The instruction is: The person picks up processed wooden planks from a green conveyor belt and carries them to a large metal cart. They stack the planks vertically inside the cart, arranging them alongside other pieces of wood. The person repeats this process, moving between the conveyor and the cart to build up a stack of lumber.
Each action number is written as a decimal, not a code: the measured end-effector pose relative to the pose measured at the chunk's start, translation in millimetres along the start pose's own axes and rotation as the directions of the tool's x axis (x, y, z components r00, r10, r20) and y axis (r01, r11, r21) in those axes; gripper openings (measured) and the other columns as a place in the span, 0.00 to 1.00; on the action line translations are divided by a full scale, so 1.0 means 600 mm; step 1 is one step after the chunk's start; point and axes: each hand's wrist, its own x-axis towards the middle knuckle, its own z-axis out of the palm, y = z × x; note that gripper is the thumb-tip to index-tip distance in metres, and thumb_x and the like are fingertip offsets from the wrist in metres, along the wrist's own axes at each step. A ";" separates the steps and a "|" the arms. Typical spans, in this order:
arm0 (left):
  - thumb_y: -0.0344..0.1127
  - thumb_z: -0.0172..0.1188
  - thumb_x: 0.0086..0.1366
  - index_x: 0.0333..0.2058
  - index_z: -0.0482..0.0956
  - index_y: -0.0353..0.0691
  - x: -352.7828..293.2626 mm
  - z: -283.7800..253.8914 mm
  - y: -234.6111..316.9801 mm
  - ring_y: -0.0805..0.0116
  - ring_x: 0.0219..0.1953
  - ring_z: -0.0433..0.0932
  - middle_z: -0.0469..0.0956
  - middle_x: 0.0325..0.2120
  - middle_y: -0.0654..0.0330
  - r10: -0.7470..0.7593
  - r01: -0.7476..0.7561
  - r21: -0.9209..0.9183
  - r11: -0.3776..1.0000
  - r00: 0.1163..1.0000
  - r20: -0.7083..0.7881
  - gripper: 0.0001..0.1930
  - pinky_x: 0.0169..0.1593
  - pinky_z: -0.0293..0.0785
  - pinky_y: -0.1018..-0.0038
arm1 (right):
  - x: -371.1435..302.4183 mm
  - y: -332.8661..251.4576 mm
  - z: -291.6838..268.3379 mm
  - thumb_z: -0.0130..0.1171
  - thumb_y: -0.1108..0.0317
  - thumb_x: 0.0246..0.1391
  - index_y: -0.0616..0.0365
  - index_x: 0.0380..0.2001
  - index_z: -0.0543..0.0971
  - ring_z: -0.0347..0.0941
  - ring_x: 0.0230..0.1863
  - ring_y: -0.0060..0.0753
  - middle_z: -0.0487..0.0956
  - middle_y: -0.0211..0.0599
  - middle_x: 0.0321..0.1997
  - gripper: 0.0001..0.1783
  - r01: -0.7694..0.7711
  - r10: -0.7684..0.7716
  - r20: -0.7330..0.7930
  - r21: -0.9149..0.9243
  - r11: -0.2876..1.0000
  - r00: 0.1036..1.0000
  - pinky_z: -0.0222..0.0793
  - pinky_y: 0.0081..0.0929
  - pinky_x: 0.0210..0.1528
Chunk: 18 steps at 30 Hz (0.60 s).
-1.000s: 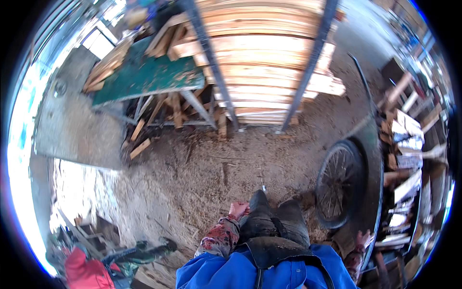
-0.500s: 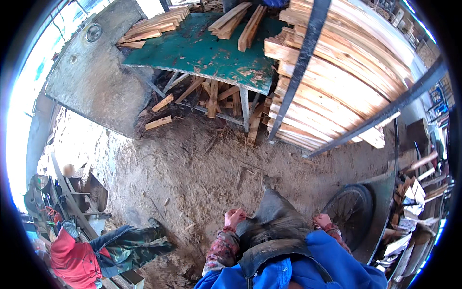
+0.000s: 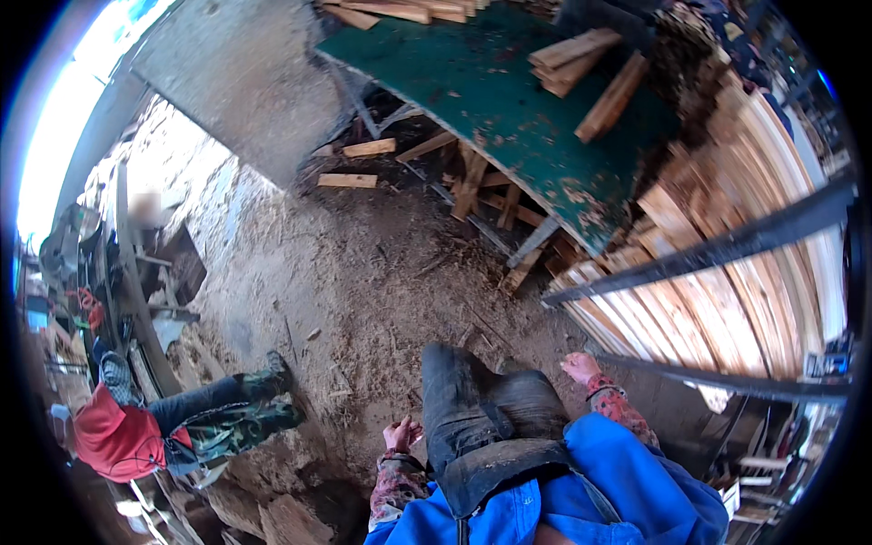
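Observation:
My left hand (image 3: 402, 434) hangs beside my dark, dusty apron (image 3: 490, 400), its fingers loosely bent and apart, with nothing visible in it. To the right of the apron, my right hand (image 3: 579, 367) reaches a little forward, fingers partly stretched and nothing in them. Patterned red sleeve cuffs cover both wrists below blue clothing. Of the things ahead, the stack of sawn boards (image 3: 699, 318) in a dark metal frame (image 3: 727, 245) is nearest my right hand. A green-topped table (image 3: 490, 100) carries several short wood pieces (image 3: 572, 62).
Bark and sawdust litter the dirt floor (image 3: 300, 263). Offcuts (image 3: 468, 182) lie under the table, beside a grey sheet (image 3: 236, 82). A person in a red top (image 3: 118, 434) is at the lower left, near machinery (image 3: 91, 263). More wood debris (image 3: 763, 463) lies at the lower right.
My view has turned right and come closer to the board stack; the table now sits further right. My right hand has swung forward, and the cart wheel at the right is out of view.

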 end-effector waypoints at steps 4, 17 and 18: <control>0.34 0.59 0.66 0.34 0.72 0.30 0.036 -0.010 0.033 0.60 0.22 0.80 0.79 0.24 0.52 -0.096 0.093 -0.061 0.994 0.994 -0.051 0.11 0.25 0.80 0.68 | 0.122 -0.099 -0.002 0.64 0.53 0.51 0.56 0.34 0.80 0.76 0.31 0.36 0.80 0.35 0.28 0.17 -0.045 0.040 0.089 0.056 0.997 0.995 0.73 0.34 0.38; 0.36 0.59 0.67 0.36 0.74 0.30 0.303 -0.032 0.547 0.60 0.25 0.82 0.80 0.26 0.53 0.087 -0.082 -0.107 0.991 0.995 0.043 0.12 0.25 0.81 0.67 | 0.346 -0.478 0.065 0.64 0.59 0.53 0.53 0.20 0.71 0.70 0.19 0.24 0.72 0.30 0.17 0.16 0.049 -0.046 -0.060 0.060 0.997 0.997 0.66 0.28 0.23; 0.36 0.58 0.67 0.36 0.74 0.29 0.315 -0.023 0.591 0.59 0.25 0.82 0.81 0.26 0.52 0.165 -0.158 -0.103 0.982 0.984 0.068 0.13 0.27 0.82 0.67 | 0.371 -0.514 0.056 0.65 0.57 0.52 0.57 0.23 0.74 0.73 0.24 0.27 0.73 0.32 0.19 0.16 -0.099 0.097 0.048 0.050 0.994 0.994 0.69 0.29 0.28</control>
